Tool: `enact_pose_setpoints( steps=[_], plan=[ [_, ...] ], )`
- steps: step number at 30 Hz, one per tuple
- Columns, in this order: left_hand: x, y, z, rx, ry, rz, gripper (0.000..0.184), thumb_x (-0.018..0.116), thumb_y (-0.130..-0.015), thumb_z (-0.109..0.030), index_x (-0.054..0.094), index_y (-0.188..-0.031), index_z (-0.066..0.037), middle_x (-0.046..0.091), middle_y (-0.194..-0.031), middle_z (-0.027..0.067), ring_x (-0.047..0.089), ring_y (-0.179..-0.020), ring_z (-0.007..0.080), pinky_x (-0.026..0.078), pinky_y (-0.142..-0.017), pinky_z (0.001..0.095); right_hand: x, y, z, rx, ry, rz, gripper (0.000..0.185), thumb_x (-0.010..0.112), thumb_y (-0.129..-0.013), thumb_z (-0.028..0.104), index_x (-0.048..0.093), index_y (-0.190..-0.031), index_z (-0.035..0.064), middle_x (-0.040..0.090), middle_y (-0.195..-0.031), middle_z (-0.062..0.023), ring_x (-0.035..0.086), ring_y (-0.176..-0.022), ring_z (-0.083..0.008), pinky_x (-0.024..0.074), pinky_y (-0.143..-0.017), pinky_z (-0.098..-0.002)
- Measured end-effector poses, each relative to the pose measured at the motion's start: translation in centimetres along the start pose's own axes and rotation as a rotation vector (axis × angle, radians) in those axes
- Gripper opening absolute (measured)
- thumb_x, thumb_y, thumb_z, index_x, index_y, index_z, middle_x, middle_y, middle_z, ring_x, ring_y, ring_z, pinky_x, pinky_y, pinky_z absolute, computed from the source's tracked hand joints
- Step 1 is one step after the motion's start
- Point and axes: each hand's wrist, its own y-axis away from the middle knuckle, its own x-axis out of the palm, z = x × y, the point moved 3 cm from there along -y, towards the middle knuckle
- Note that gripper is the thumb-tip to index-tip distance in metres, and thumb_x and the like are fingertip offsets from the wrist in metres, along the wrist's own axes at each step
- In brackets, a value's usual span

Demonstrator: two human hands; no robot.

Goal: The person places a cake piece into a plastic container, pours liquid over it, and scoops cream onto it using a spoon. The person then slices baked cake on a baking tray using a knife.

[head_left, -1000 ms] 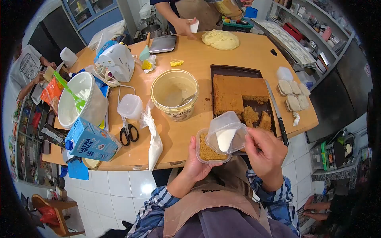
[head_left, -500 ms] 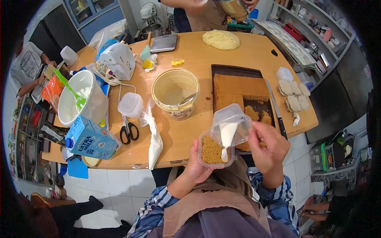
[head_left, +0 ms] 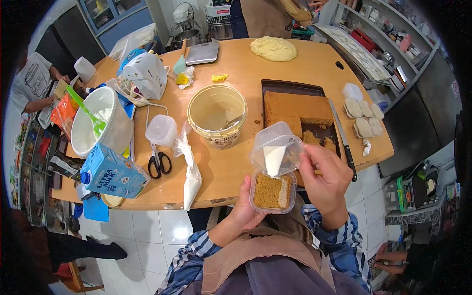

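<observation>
My left hand grips a small clear plastic tub from its left side. Inside it lies a square of brown sponge cake, with a pale wet strip along its right side. My right hand is closed on the edge of a second clear tub, tilted over the first. White liquid in that tub narrows to a point at its lower edge, just above the cake. Behind my right hand is a dark baking tray holding a cut sponge slab.
A long knife lies along the tray. Nearby stand a cream-coloured bucket, a filled piping bag, scissors, a milk carton and a white bowl. Filled tubs sit right, dough behind. Other people are around the table.
My right hand has moved the tilted tub up and left; the lower tub has shifted slightly right. A pale strip now shows on the cake where white liquid hung over it.
</observation>
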Motion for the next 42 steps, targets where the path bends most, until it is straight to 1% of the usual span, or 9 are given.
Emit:
enact_pose_setpoints(
  steps=[8,12,15,18,20,23,26,38,42],
  plan=[
    [0.6,-0.1,-0.2,0.017,-0.042,-0.053,0.078,0.02,-0.086,-0.069,0.027,-0.139,-0.012,0.04,-0.135,0.0095,0.044,-0.122,0.0241,0.038,-0.1,0.0416,0.8,-0.1,1.0,-0.06,-0.06,-0.003,0.025,0.067,-0.067,-0.006,0.062,-0.091,-0.001,0.064,-0.081,-0.0152,0.065,-0.069,-0.027,0.0518,-0.059,-0.0315],
    [-0.3,-0.3,-0.3,0.033,-0.013,-0.025,0.078,0.02,-0.084,-0.071,0.029,-0.137,-0.014,0.045,-0.131,0.0084,0.05,-0.114,0.0244,0.047,-0.089,0.041,0.8,0.2,1.6,-0.081,-0.091,0.031,0.026,0.067,-0.067,-0.007,0.061,-0.092,-0.002,0.064,-0.082,-0.0159,0.065,-0.069,-0.0274,0.052,-0.06,-0.0316],
    [-1.0,-0.6,-0.3,0.031,0.046,0.031,0.078,0.019,-0.084,-0.072,0.03,-0.137,-0.015,0.048,-0.127,0.0079,0.056,-0.106,0.0236,0.054,-0.075,0.0376,1.0,0.3,1.9,-0.137,-0.104,0.007,0.022,0.066,-0.068,-0.011,0.062,-0.089,-0.0057,0.066,-0.08,-0.0163,0.064,-0.064,-0.0191,0.0513,-0.054,-0.0246],
    [-1.0,-0.6,-0.4,0.032,0.078,-0.002,0.077,0.019,-0.084,-0.072,0.031,-0.136,-0.016,0.05,-0.124,0.0075,0.059,-0.099,0.0223,0.056,-0.065,0.0336,0.9,0.6,2.2,-0.109,-0.108,0.037,0.022,0.066,-0.068,-0.011,0.062,-0.089,-0.0059,0.066,-0.081,-0.0166,0.065,-0.065,-0.0194,0.0522,-0.054,-0.0251],
    [-0.7,-0.6,-0.5,0.039,0.062,-0.078,0.079,0.019,-0.083,-0.073,0.034,-0.134,-0.015,0.052,-0.121,0.0073,0.06,-0.095,0.0239,0.055,-0.061,0.0338,0.9,0.9,2.1,-0.074,-0.118,0.033,0.023,0.067,-0.068,-0.008,0.062,-0.09,-0.0038,0.065,-0.081,-0.0163,0.065,-0.069,-0.0249,0.0524,-0.059,-0.0292],
    [-0.7,-0.4,-0.9,0.068,0.063,-0.067,0.079,0.019,-0.083,-0.073,0.034,-0.134,-0.015,0.052,-0.121,0.0084,0.06,-0.096,0.0242,0.055,-0.06,0.0343,0.5,1.1,2.0,-0.038,-0.107,0.044,0.022,0.067,-0.068,-0.006,0.062,-0.09,-0.0025,0.065,-0.081,-0.0162,0.066,-0.071,-0.0275,0.0526,-0.062,-0.0311],
    [-1.5,-0.6,-0.9,0.115,0.127,0.122,0.078,0.019,-0.085,-0.07,0.032,-0.136,-0.012,0.049,-0.126,0.0099,0.057,-0.104,0.0227,0.057,-0.071,0.0351,-0.2,1.3,1.9,0.005,-0.079,0.064,0.022,0.067,-0.069,-0.005,0.062,-0.089,-0.0021,0.065,-0.082,-0.0163,0.066,-0.072,-0.0274,0.0527,-0.063,-0.0311],
    [-0.7,-0.4,-0.7,0.082,0.104,0.097,0.077,0.018,-0.085,-0.07,0.031,-0.137,-0.014,0.05,-0.126,0.0094,0.058,-0.103,0.0222,0.057,-0.069,0.0345,0.0,1.3,1.5,-0.003,-0.074,0.015,0.023,0.068,-0.068,-0.007,0.062,-0.09,-0.0021,0.065,-0.083,-0.0161,0.066,-0.072,-0.0273,0.0525,-0.063,-0.0304],
    [0.2,-0.1,-0.7,0.048,-0.006,-0.07,0.079,0.018,-0.083,-0.073,0.03,-0.137,-0.016,0.049,-0.124,0.0099,0.059,-0.099,0.0236,0.056,-0.065,0.0346,0.2,1.2,1.3,-0.026,-0.072,-0.018,0.024,0.068,-0.068,-0.007,0.062,-0.09,-0.0021,0.065,-0.083,-0.0158,0.066,-0.072,-0.0268,0.0525,-0.063,-0.0302]
  ],
)
